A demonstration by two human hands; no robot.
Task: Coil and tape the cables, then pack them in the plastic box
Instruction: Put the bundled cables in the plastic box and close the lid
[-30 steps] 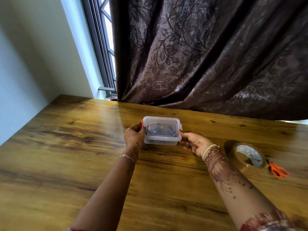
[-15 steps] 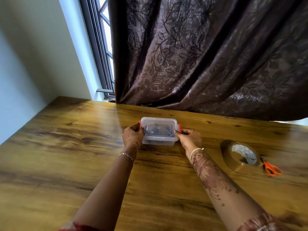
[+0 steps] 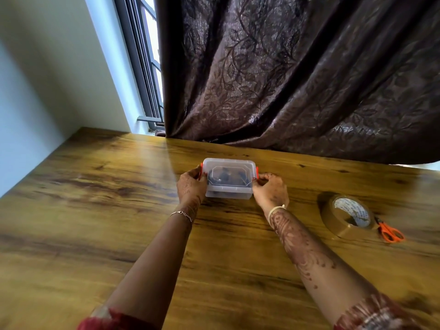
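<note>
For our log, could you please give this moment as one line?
plastic box: lid on, cables inside | left hand, right hand: holding its ends | tape roll, scissors: aside

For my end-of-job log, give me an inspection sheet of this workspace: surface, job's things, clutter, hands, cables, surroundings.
Surface: wooden table, dark grain streaks.
Job's things: clear plastic box with lid on and orange clips at both ends; tape roll lying flat to its right; scissors beside the roll.
Clutter: nothing seen.
Hands: left hand grips the box's left end; right hand grips its right end.
Cables: dark cables seen through the lid; coiling and taping too unclear to tell.
Surroundings: dark patterned curtain behind the table, window, pale wall.
</note>
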